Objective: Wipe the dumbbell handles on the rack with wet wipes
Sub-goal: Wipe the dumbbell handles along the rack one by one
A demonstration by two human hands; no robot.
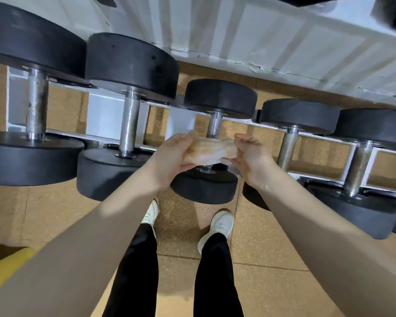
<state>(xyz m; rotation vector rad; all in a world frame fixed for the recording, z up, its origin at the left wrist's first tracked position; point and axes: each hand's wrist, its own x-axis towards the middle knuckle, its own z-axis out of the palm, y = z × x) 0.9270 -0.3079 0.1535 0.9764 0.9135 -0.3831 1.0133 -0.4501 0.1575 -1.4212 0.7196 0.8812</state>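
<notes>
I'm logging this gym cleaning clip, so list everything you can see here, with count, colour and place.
dumbbells: five in a row on the rack, black ends, metal handles; more black ends cut off at the top and right edges
rack: one, white rails, under the dumbbells
wet wipe: one, pale and discoloured, stretched between both hands in front of the middle dumbbell
floor: tan speckled tiles
wall: white, behind the rack
yellow object: one, lower left corner, unclear
shoes: two, white
trousers: black
left hand: fingers grip the wipe
right hand: fingers pinch the wipe
</notes>
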